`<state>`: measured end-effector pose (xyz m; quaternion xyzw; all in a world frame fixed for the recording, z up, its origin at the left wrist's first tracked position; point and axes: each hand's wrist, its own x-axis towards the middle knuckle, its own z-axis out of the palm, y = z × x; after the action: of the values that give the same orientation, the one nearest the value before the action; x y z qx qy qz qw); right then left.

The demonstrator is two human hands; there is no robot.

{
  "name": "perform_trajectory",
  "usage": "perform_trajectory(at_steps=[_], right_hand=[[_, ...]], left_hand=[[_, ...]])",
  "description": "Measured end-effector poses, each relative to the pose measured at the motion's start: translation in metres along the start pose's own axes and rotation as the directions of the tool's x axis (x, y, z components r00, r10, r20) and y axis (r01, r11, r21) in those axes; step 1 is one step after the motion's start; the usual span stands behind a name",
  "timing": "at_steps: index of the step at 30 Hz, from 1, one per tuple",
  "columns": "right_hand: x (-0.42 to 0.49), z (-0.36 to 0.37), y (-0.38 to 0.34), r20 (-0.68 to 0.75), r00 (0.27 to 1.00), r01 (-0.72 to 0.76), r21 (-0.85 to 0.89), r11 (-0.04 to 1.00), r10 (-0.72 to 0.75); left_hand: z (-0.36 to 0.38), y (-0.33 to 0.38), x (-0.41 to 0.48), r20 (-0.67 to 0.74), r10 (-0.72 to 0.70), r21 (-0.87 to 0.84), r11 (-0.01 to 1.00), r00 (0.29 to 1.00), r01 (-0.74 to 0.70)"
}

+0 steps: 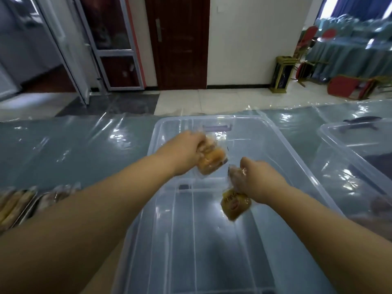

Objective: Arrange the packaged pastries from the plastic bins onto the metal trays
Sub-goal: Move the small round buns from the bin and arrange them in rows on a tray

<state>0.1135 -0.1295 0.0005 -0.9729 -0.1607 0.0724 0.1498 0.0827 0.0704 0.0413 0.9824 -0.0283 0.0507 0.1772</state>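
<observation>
My left hand (186, 151) grips a clear-wrapped golden pastry (212, 161) above the far half of a clear plastic bin (161, 132). My right hand (254, 177) pinches the top of another packaged pastry (234, 205), which hangs below it over the middle of the same bin. No other pastries show inside this bin. Metal trays (27, 211) at the left edge hold rows of packaged pastries (10, 206), partly hidden by my left forearm.
A second clear bin (347, 143) stands to the right, with a dark handle at its far rim. The table is covered in shiny plastic sheeting (74, 149). Beyond it are a tiled floor, a dark wooden door (178, 39) and red chairs (350, 87).
</observation>
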Motion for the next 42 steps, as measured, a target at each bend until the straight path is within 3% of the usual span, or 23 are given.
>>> perform_trajectory(at_steps=[7, 11, 15, 20, 28, 31, 42], right_hand=[[-0.040, -0.047, -0.041, -0.325, 0.939, 0.207, 0.272, 0.940, -0.112], [-0.067, -0.055, -0.076, -0.492, 0.859, 0.345, 0.346, 0.873, -0.145], [-0.098, -0.050, -0.128, -0.556, 0.809, 0.450, 0.381, 0.807, -0.188], [-0.145, -0.014, -0.204, -0.522, 0.805, 0.538, 0.440, 0.719, -0.283], [-0.215, 0.097, -0.319, -0.407, 0.863, 0.483, 0.489, 0.727, -0.299], [-0.234, 0.138, -0.357, -0.351, 0.877, 0.472, 0.494, 0.730, -0.329], [-0.245, 0.241, -0.481, -0.135, 0.900, 0.407, 0.605, 0.685, -0.415]], left_hand=[[-0.059, -0.018, -0.100, -0.394, -0.139, -0.411, 0.911, 0.909, -0.039], [-0.084, -0.031, -0.166, -0.507, -0.218, -0.520, 0.849, 0.834, -0.094], [-0.097, -0.059, -0.239, -0.544, -0.315, -0.560, 0.827, 0.778, -0.056], [-0.103, -0.114, -0.333, -0.562, -0.448, -0.589, 0.807, 0.696, 0.044], [-0.109, -0.208, -0.484, -0.452, -0.533, -0.678, 0.726, 0.715, 0.113], [-0.102, -0.245, -0.533, -0.408, -0.607, -0.713, 0.678, 0.682, 0.177], [-0.094, -0.357, -0.623, -0.320, -0.765, -0.760, 0.560, 0.559, 0.331]])
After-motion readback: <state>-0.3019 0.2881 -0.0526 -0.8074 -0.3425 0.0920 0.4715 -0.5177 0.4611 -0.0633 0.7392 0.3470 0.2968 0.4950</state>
